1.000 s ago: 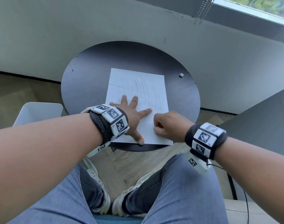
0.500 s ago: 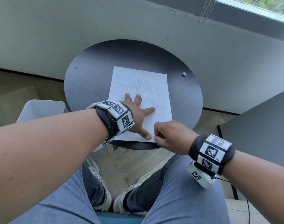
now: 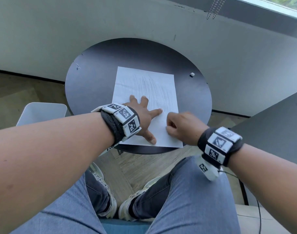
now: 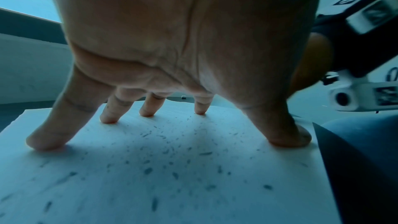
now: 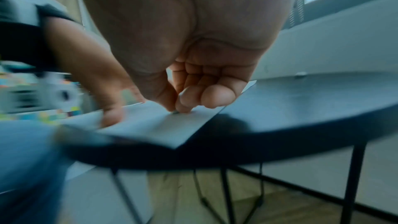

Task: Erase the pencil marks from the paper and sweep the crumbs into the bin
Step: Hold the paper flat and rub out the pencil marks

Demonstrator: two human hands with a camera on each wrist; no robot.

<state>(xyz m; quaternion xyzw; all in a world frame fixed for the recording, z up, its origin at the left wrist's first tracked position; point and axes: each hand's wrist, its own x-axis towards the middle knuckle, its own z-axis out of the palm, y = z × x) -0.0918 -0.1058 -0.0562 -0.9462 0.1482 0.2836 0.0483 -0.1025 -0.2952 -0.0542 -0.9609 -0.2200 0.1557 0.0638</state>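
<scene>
A white paper (image 3: 144, 85) lies on the round dark table (image 3: 93, 81), with faint pencil marks (image 3: 154, 88) across its upper middle. My left hand (image 3: 142, 114) presses the paper's near left part with spread, straight fingers (image 4: 47, 140). Dark eraser crumbs (image 4: 148, 170) are scattered on the paper (image 4: 172, 185) under that palm. My right hand (image 3: 179, 127) is curled at the paper's near right part. Its thumb and fingertips (image 5: 183, 105) pinch a small eraser whose grey tip (image 5: 175, 112) touches the sheet (image 5: 150, 125); the rest is hidden.
A white bin (image 3: 41, 112) stands on the floor left of the table. A small white piece (image 3: 192, 74) lies on the table's far right. A second grey tabletop (image 3: 279, 124) is at the right, a wall runs behind, and my knees sit under the near edge.
My right hand slid toward the paper's near edge and back up again, still pinching. The left hand has stayed pressed on the paper.
</scene>
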